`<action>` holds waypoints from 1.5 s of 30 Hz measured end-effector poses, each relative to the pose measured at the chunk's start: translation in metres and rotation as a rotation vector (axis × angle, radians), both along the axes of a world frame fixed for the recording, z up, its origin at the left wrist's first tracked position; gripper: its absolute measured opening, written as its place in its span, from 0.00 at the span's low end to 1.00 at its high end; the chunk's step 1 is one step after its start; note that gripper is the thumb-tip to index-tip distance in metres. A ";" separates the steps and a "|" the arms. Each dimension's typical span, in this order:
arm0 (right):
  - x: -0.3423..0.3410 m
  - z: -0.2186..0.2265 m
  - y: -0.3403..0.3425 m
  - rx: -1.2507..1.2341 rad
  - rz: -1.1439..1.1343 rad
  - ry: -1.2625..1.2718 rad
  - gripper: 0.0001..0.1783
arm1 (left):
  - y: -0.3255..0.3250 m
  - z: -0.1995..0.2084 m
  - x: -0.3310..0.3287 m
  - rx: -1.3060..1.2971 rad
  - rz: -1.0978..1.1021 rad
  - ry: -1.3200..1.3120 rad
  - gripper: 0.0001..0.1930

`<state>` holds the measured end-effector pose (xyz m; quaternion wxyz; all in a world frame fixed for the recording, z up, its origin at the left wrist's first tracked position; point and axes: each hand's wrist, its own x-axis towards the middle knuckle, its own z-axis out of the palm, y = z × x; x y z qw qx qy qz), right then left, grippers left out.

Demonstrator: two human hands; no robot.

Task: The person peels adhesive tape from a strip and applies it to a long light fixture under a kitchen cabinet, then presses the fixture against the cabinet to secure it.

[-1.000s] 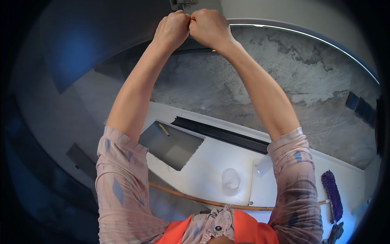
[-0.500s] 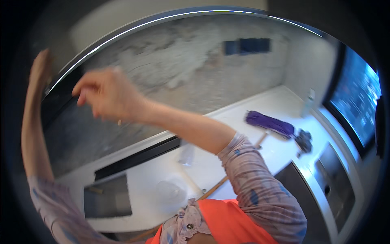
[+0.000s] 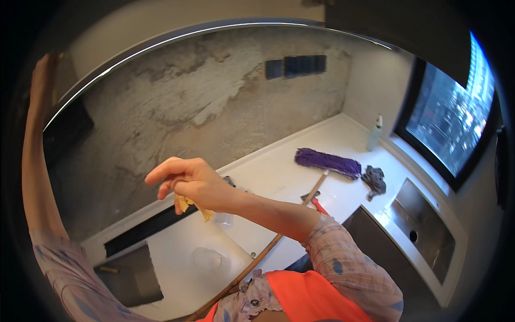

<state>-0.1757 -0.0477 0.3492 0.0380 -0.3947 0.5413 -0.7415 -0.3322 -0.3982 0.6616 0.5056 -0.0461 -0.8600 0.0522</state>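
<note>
My right hand hovers in front of the stone wall above the counter. Its forefinger points left while the other fingers curl round a crumpled yellow cloth, whose end hangs out below the palm. High at the far left, my left hand is raised beside the pale upper cabinet. Its fingers sit in shadow against the dark rim, so their grip is unclear. A purple fluffy mop head lies on the white counter, and its wooden pole slants down towards my body.
To the right are a grey rag, a spray bottle and a metal sink under a window. A clear container stands near a dark rectangular recess. A lit strip edges the overhead cabinet.
My right hand has come down and to the right, and the yellow cloth now shows in it. My left hand stays raised. The whole view has shifted a little.
</note>
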 end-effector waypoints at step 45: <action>0.116 -0.227 0.443 -1.092 -0.374 -0.749 0.28 | 0.680 -0.451 0.228 -0.301 -1.664 -0.465 0.17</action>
